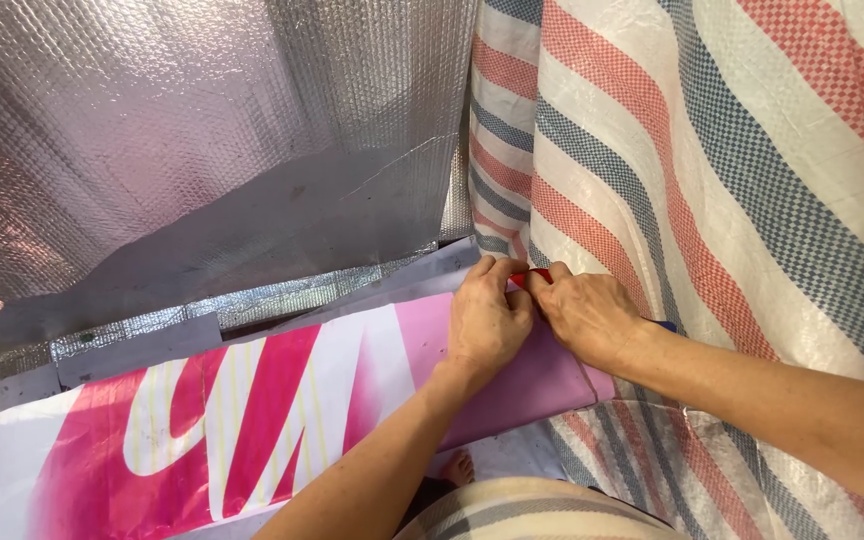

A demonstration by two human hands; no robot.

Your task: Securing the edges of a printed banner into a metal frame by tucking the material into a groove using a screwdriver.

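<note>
Silver foil sheet (202, 130) hanging behind, striped tarp (732, 170) draping right; left hand (487, 322) and right hand (584, 315) touching, together pinching red tool (535, 276) at pink banner (252, 420) end edge.

Both forearms reach away from the body and meet mid-scene; the left hand (487, 320) and right hand (582, 312) press knuckle to knuckle, fingers curled.

likely a makeshift shelter: foil insulation (182, 130), striped tarp (712, 170) walls.

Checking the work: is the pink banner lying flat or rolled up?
Flat. The pink banner lies spread out; both hands, left and right, press its end.
</note>
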